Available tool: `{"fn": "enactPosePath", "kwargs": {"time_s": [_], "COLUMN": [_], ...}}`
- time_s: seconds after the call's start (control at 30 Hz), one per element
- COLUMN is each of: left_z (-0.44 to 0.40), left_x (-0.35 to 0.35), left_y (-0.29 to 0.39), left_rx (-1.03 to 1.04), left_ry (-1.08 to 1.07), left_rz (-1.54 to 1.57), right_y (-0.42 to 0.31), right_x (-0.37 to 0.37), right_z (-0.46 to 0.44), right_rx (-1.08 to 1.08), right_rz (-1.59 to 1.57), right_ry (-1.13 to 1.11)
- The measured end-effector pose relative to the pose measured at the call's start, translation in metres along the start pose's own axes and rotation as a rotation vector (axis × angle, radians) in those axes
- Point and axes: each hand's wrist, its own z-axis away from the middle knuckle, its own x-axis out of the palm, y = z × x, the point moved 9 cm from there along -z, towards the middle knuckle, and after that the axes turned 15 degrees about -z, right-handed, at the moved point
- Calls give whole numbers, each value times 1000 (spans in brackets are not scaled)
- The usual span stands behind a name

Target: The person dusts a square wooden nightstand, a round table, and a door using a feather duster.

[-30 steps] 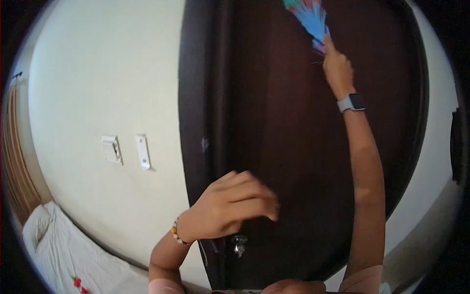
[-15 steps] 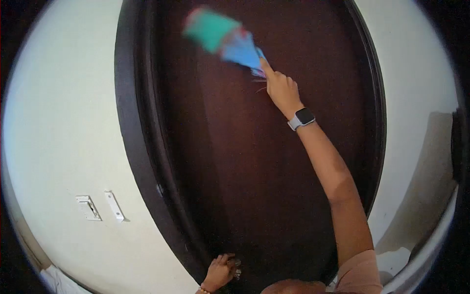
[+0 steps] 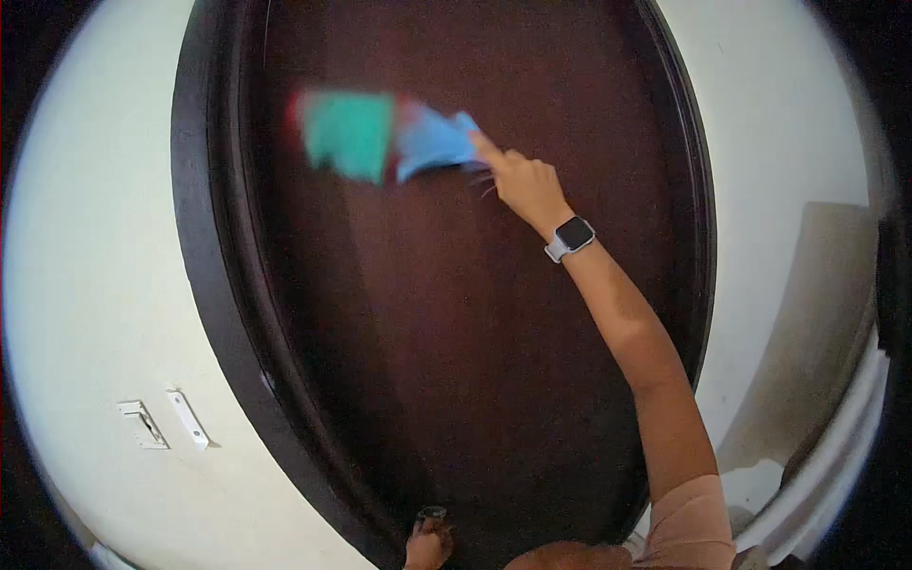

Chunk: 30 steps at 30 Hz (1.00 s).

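Note:
My right hand [image 3: 528, 188], with a watch [image 3: 573, 235] on its wrist, is closed round the base of a blue, green and red duster [image 3: 351, 135]. The duster points left across the upper part of a dark brown door [image 3: 456, 313], its far end blurred by motion. Low in the view, my left hand [image 3: 429, 546] is at the metal door handle [image 3: 432, 513], its fingers bent round it.
Left of the dark door frame [image 3: 214, 275], a pale wall carries a switch plate [image 3: 142, 425] and a white bracket [image 3: 188, 419]. At the right are another pale wall with a shadow and some white cloth [image 3: 836, 446].
The duster has swung left and down over the door with my right hand. My left hand has dropped from mid-air to the handle. The view has turned, so the door sits further left.

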Motion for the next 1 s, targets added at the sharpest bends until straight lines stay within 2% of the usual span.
{"fn": "enactPosePath", "kwargs": {"time_s": [0.13,0.23,0.27,0.33,0.37,0.43,0.47,0.53,0.67,0.73,0.77,0.83,0.87,0.97,1.0], "left_z": [-4,-3,-3,-12,-10,-8,-9,-11,-5,-6,-6,-8,-9,-9,-10], "left_x": [6,15,17,-1,-8,-13,-14,-13,-6,-12,-16,-23,-26,-19,-15], "left_y": [-7,-25,-30,-25,-24,-15,-12,-24,-29,-26,-23,-14,-11,-15,-17], "left_rx": [-94,-162,-184,-176,-177,-77,-28,-115,-273,-272,-274,-278,-278,-276,-253], "left_ry": [-68,-153,-154,-21,39,162,229,228,131,242,296,239,216,202,165], "left_rz": [-159,-290,-321,-183,-111,-234,-291,-204,-201,-112,-66,-136,-171,-112,-99], "right_y": [21,25,38,66,66,67,79,106,130,143,160,187,194,193,205], "right_x": [-2,17,18,22,29,30,33,39,15,2,1,0,1,-6,-11], "right_z": [5,14,15,23,28,33,37,49,70,81,88,100,103,112,118], "right_rx": [107,58,132,286,250,181,252,401,438,399,469,605,594,528,605], "right_rz": [-118,-3,-38,-99,-93,-78,-89,-116,-95,-82,-86,-90,-105,-44,-31], "right_ry": [52,-28,31,142,98,18,46,111,147,119,161,244,246,66,103]}}
